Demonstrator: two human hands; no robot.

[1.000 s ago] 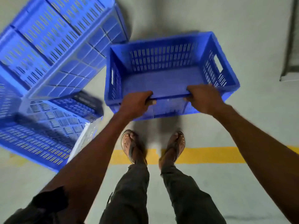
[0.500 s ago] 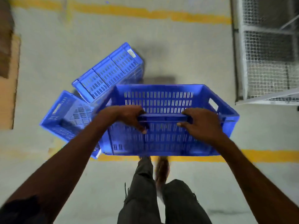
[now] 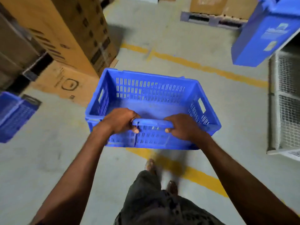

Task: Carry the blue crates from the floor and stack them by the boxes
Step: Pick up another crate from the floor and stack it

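Fingers (image 3: 129, 115) clamped over near rim; cardboard boxes (image 3: 69, 34) near left, far corner might clip them; blue crate (image 3: 152, 103) held clear of floor, gripped one side only, might tip away; left hand (image 3: 119, 122), right hand (image 3: 184, 127) near together, weak against twist.

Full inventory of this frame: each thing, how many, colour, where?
held crate: 1, blue, centre, off the floor
second crate: 1, blue, left edge
labelled container: 1, blue, top right
cardboard boxes: several, brown, upper left
far boxes: at least 2, brown, top, on the pallet
pallet: 1, grey, top
mesh cage: 1, white, right edge
floor lines: 2, yellow, ahead and underfoot
trousers: dark, bottom centre
left hand, right hand: grip the held crate's near rim
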